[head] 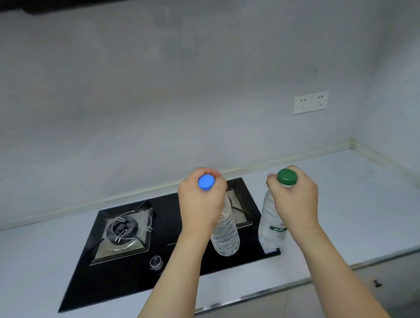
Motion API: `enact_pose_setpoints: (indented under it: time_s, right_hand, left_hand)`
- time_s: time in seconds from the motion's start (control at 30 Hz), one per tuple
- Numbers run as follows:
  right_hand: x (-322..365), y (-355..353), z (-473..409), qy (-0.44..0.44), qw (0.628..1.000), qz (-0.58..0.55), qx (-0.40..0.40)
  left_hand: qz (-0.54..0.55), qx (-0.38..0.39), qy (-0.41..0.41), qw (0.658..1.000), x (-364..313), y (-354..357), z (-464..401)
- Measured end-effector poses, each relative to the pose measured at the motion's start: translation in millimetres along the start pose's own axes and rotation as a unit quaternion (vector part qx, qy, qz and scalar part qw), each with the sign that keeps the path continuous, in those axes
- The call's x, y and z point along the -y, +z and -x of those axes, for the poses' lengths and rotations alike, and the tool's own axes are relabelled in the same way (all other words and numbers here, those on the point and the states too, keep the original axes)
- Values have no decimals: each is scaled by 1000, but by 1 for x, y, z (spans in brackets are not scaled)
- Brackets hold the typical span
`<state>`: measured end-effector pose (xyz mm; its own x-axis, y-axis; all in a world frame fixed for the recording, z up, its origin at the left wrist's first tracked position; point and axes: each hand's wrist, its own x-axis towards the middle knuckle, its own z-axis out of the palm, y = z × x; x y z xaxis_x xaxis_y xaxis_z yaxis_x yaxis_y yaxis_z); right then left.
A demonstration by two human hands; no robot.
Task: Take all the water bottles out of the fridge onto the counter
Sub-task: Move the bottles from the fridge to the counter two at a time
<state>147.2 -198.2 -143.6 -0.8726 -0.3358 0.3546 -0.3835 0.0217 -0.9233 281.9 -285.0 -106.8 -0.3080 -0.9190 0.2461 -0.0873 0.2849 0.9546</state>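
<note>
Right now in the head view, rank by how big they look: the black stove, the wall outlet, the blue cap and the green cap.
1. Black stove, by far the largest.
2. Wall outlet.
3. Green cap and blue cap look nearly alike; no ranking.

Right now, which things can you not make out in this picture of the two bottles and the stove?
Head view only:
- Bottle necks: hidden by the left hand and right hand gripping them.
- Whether the blue-capped bottle and green-capped bottle touch the stove: unclear from above.
- Green-capped bottle's label text: blurred, too small.
- Right burner: mostly hidden behind the bottles and left hand.
- Fridge: outside the frame.
</note>
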Motion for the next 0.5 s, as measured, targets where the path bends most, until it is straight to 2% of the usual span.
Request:
enact_pose_setpoints:
  time_s: [0.5]
  right_hand:
    - [119, 230, 163, -43, 971, -75, 223]
  left_hand:
    - [-44, -201, 10, 978, 47, -298, -14]
